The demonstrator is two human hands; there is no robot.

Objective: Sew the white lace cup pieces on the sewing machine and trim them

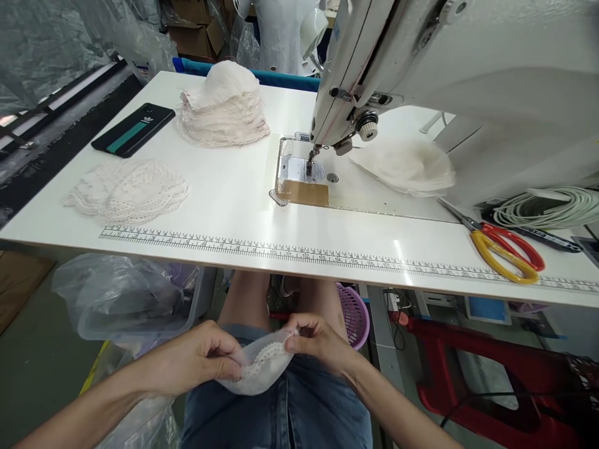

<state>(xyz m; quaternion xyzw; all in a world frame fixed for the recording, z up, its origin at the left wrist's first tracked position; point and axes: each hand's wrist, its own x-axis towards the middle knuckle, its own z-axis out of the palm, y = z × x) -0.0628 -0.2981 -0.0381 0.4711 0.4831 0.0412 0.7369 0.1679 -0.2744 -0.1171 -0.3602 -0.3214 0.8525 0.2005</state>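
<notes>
The worker's left hand (206, 362) and right hand (316, 343) meet over the lap, at 6 o'clock in the view, below the table edge. Both pinch one white padded cup (259, 374) with a lace trim along its upper rim; left fingers grip the left end, right fingers the right end. Each grip is narrow, closed on the fabric.

Judged step: aligning lace to the cup edge by hand, ahead of stitching. The next move would call for keeping both layers matched while lifting the piece up to the needle.

The cup's long axis runs 9 to 3 o'clock, from hand to hand; its rounded belly hangs toward 6 o'clock, the trimmed edge toward 12.

Farther out, the white table (234, 206) carries a printed ruler (299, 252) along its near edge. Lace pieces (128, 190) lie at 10 o'clock, scissors (505, 246) at 3 o'clock. Beyond them stand a phone (133, 129), a stack of cups (224, 106) and the sewing machine (444, 68), with more cups (407, 165) under its arm
</notes>
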